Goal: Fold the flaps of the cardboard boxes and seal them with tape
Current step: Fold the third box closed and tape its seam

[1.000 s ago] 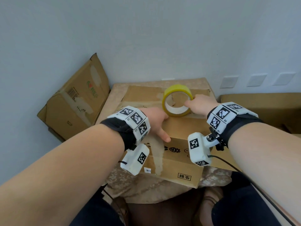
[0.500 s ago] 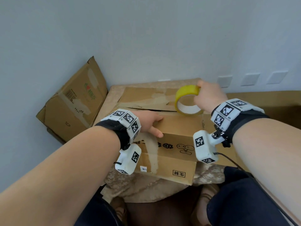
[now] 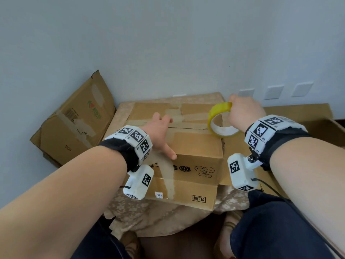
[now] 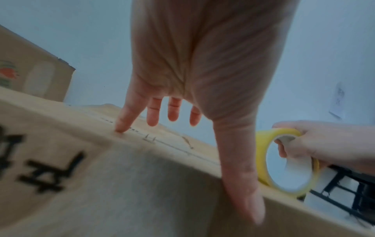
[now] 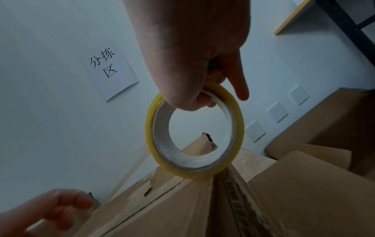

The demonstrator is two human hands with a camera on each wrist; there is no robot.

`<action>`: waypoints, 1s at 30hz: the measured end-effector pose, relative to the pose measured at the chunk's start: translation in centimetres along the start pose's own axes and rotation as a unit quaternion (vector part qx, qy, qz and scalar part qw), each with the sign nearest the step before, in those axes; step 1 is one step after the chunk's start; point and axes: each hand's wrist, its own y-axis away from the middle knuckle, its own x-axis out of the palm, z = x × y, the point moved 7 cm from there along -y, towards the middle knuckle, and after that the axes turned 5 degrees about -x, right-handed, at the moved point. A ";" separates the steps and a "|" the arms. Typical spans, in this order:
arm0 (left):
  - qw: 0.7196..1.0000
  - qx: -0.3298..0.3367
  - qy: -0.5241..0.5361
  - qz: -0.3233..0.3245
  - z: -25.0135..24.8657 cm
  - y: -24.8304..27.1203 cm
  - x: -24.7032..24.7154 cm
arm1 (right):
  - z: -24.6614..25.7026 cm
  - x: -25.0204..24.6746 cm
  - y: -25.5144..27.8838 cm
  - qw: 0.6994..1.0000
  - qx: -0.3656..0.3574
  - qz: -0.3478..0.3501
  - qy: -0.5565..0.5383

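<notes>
A brown cardboard box with its flaps folded down lies on a cloth-covered stand in the head view. My left hand lies flat on its top with straight fingers, the thumb at the near edge. The left wrist view shows that hand spread over the box, little finger touching it. My right hand grips a yellow tape roll at the top, holding it upright on the box's right end near the seam. In the right wrist view the fingers curl through the roll.
Against the wall at the left leans another taped cardboard box. More cardboard boxes stand at the right. The patterned cloth hangs over the stand's near edge. A paper sign hangs on the wall.
My right hand has carried the tape roll from the box's middle to its right end. My left hand has slid forward over the top, fingers now reaching past the seam.
</notes>
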 end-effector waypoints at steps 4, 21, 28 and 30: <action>0.997 0.013 -0.077 -0.023 -0.9 -0.8 -1.3 | -0.4 0.3 0.1 1.000 0.005 -0.010 -0.008; 0.976 0.027 -0.171 0.128 -3.6 -3.6 -0.8 | -4.5 5.4 0.5 0.959 0.153 0.081 -0.227; 0.963 0.020 -0.224 0.148 -4.0 -4.3 -0.4 | -4.5 3.7 0.3 0.985 0.090 0.027 -0.148; 0.962 0.019 -0.228 0.149 -4.0 -4.4 -0.3 | -4.5 2.9 0.1 0.990 0.062 0.009 -0.129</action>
